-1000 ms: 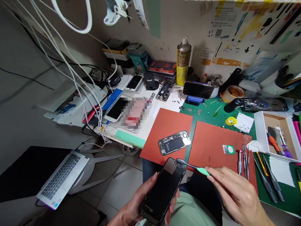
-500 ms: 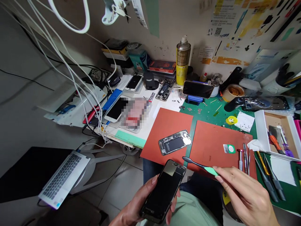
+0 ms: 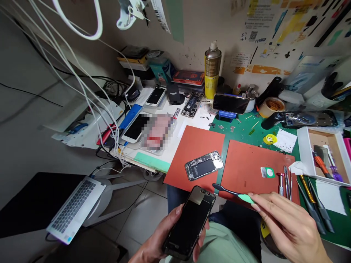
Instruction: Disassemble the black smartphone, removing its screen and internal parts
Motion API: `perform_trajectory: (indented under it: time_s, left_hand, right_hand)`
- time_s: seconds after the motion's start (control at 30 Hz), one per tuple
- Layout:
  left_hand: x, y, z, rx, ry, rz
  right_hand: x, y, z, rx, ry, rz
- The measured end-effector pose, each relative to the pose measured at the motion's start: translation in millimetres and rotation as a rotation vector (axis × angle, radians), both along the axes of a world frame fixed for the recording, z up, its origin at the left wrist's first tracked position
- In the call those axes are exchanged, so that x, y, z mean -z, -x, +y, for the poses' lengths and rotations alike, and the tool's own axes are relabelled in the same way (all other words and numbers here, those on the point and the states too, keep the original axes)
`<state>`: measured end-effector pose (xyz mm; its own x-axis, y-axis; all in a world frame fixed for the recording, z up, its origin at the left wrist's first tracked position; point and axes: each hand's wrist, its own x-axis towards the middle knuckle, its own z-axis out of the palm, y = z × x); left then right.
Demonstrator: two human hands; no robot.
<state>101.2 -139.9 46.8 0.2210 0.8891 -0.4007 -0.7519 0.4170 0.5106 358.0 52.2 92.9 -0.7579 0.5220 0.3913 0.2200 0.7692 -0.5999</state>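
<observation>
My left hand (image 3: 164, 231) is wrapped round a black phone screen assembly (image 3: 189, 223), held tilted below the bench's front edge. Between thumb and fingers, my right hand (image 3: 287, 219) pinches the green grip of a black brush (image 3: 233, 192). The brush's dark head lies above and just right of the screen assembly's top end, apart from it. An opened phone body (image 3: 204, 166) with its battery showing rests on the left red mat (image 3: 178, 157), beyond both hands.
Tweezers (image 3: 312, 208) and screwdrivers lie right of the right red mat (image 3: 255, 160), near an open tool box (image 3: 323, 142). A spray can (image 3: 212, 71) stands at the back. White cables (image 3: 82, 80) hang at left above a laptop (image 3: 71, 212).
The brush and the screen assembly have shifted very slightly left in the view. Both hands keep the same holds.
</observation>
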Motion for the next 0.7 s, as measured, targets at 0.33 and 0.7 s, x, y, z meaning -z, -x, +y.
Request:
perform_trajectory:
  time_s: [0.33,0.7]
  left_hand:
    - [6.0,-0.3,-1.3,-0.016,-0.021,-0.058]
    - [5.2,-1.3,-2.2,-0.034,-0.023,-0.061]
  right_hand:
    - [3.5,1.2,-0.7,-0.010,-0.014,-0.003]
    - [3.4,-2.1,-0.5,0.009,0.002,-0.016]
